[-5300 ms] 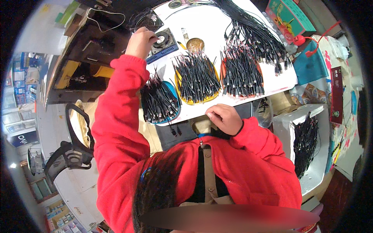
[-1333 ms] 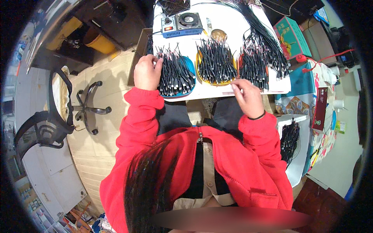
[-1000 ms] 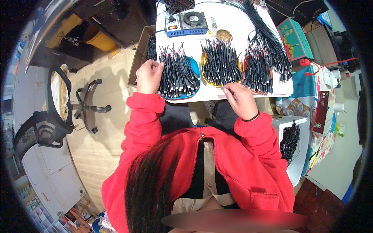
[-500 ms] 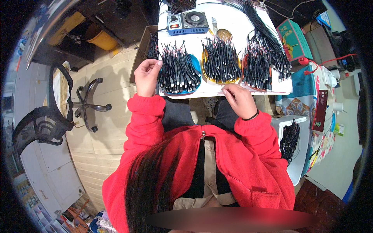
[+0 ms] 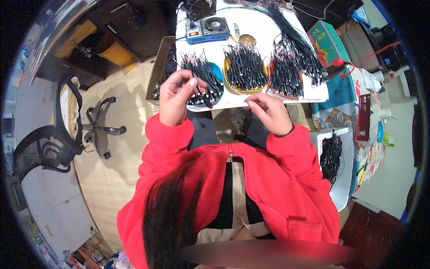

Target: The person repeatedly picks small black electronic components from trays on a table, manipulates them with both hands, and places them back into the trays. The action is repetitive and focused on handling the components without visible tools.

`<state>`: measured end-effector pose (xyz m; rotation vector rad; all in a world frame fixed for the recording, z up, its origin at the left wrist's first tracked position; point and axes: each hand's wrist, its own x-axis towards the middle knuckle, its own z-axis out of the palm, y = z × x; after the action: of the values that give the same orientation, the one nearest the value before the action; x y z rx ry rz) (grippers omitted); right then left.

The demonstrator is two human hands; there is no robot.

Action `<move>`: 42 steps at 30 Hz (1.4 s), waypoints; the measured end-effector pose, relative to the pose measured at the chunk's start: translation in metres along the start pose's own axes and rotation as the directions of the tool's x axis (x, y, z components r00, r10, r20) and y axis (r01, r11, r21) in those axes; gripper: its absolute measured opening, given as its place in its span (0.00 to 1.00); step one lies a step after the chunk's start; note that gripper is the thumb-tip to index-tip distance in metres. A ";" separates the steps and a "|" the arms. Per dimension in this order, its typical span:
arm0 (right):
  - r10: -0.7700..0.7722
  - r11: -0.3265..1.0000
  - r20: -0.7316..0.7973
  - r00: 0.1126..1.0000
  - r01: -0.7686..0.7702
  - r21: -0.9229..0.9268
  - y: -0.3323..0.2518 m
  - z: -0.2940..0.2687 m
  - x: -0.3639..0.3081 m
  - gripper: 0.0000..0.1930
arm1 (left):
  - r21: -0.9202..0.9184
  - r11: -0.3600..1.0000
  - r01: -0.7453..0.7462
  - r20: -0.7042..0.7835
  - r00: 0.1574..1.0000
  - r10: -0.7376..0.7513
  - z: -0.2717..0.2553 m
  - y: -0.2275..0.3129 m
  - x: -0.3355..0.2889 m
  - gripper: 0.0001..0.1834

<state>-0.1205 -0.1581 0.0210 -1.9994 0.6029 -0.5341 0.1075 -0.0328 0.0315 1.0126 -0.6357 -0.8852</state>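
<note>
My left hand is raised at the near edge of the blue tray, its thumb and fingers closed on a short black cable that slants down toward the table edge. Bundled black cables with pale metal ends fill that tray. At the table's front edge, below the yellow tray of similar cables, my right hand has thumb and forefinger pressed together; whatever may be between them is too small to make out. A reddish tray with more cables stands further right.
Behind the trays are a blue-and-grey device with a fan, a round brown container and long black cables. A green box stands right. At left are an office chair and a cardboard box. A white bin holds cables.
My left hand has moved right over the blue tray's near side, and a black cable now shows in it. My right hand has shifted slightly left. The whole view has shifted a little.
</note>
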 end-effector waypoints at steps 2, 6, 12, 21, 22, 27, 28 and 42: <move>0.064 0.969 0.015 0.998 -0.066 0.238 -0.011 0.003 0.008 0.09 | -0.128 0.983 0.131 0.182 0.978 -0.106 0.014 0.004 -0.012 0.05; -0.033 0.838 -0.029 0.999 0.044 0.544 -0.034 0.007 0.020 0.12 | -0.208 0.934 0.291 0.250 0.939 -0.237 0.037 -0.003 -0.035 0.05; -0.142 0.960 -0.168 0.975 0.177 0.216 -0.056 0.013 0.017 0.09 | -0.003 0.986 0.165 0.264 0.951 -0.159 0.045 -0.013 -0.043 0.04; -0.245 0.968 -0.218 0.945 0.251 -0.002 -0.054 0.010 0.006 0.03 | -0.089 0.948 0.306 0.258 0.926 -0.275 0.059 -0.008 -0.043 0.05; -0.209 0.966 -0.226 0.951 0.237 0.101 -0.051 0.012 0.005 0.04 | -0.082 0.948 0.309 0.255 0.926 -0.279 0.059 -0.007 -0.042 0.05; 0.034 0.763 -0.078 0.996 0.024 0.646 -0.031 0.025 0.001 0.05 | -0.098 0.956 0.276 0.259 0.935 -0.244 0.056 -0.015 -0.040 0.06; 0.076 0.715 -0.025 0.997 -0.038 0.698 -0.027 0.026 0.000 0.04 | -0.093 0.955 0.280 0.260 0.933 -0.248 0.056 -0.019 -0.041 0.06; 0.073 0.846 -0.328 0.942 -0.232 -0.479 0.044 -0.010 0.101 0.14 | -0.170 0.941 0.293 0.185 0.947 -0.262 0.038 -0.041 -0.024 0.06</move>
<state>-0.0561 -0.2449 -0.0005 -2.3552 1.1891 -0.6289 0.0515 -0.0389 0.0088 0.8707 -0.5333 -1.2641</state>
